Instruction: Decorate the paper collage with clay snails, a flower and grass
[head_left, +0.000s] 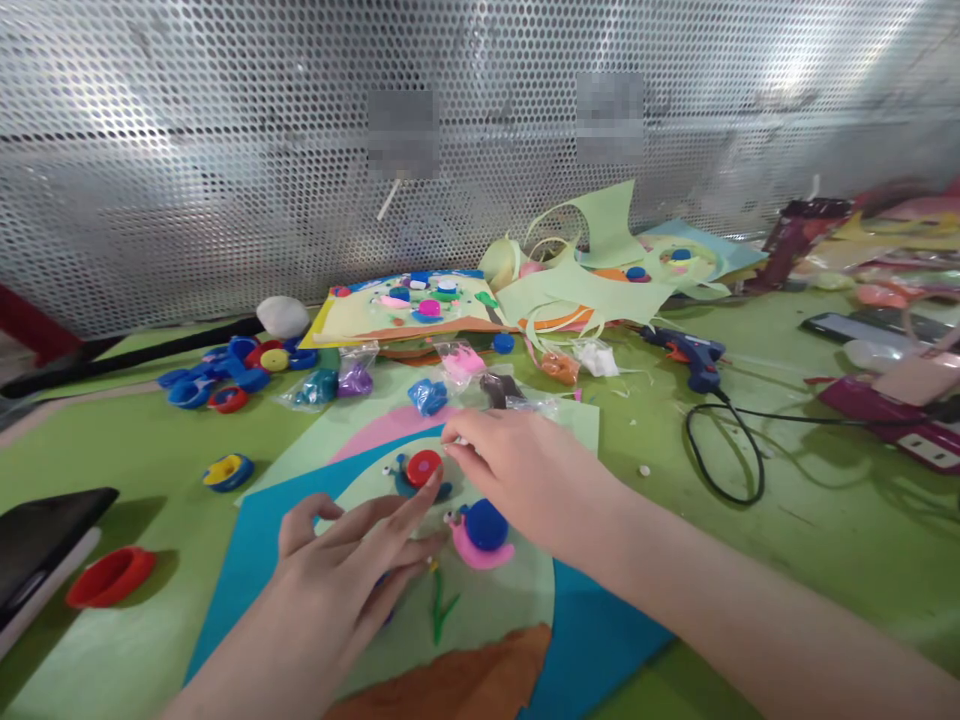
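A collage on blue paper (pixel 232 570) lies in front of me, with a pale green shape and brown paper (pixel 457 680) along its bottom. On it is a snail with a red cap (pixel 424 467) as its shell, and a pink snail (pixel 480 552) with a blue cap (pixel 487 524). A green clay stem (pixel 439 605) lies below them. My left hand (pixel 337 570) is spread over the collage, its index fingertip at the red cap's edge. My right hand (pixel 517 470) is pinched just above that cap; a tiny whitish bit shows at its fingertips, too small to name.
Bagged clay in blue (pixel 428 397), purple (pixel 355 377) and other colours lies behind the collage. Blue and red bottle caps (pixel 244 375) are heaped at left, near a red ring (pixel 112 577) and a dark phone (pixel 45 540). A glue gun (pixel 694 355) with its cord lies at right.
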